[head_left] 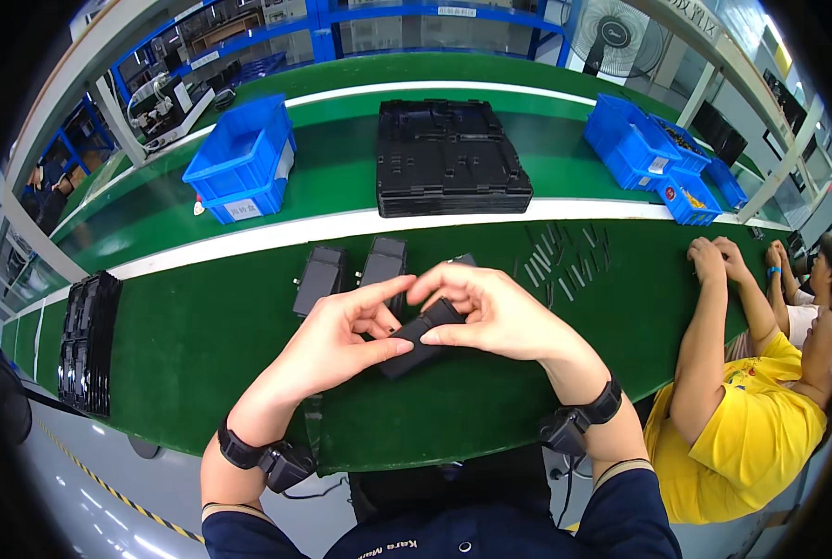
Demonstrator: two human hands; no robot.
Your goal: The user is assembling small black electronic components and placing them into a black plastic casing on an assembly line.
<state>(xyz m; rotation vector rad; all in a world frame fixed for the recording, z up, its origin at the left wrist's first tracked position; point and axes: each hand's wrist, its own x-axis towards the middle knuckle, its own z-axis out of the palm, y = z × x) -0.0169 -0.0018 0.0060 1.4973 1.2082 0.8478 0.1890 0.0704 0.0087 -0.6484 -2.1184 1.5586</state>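
Over a green table (202,326), the left hand (341,340) and the right hand (495,312) both grip one small black box (414,360), near loose grey strips (567,289).

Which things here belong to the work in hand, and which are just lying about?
Seemingly part of the work:
black case, held by left hand and right hand
dark boxes just beyond
thin strips at right

Apparently just around:
blue bins
stacked black trays
fan

Left hand (346,337) and right hand (495,315) partly hide the black case (410,361); scattered strips (566,290) are too small to identify.
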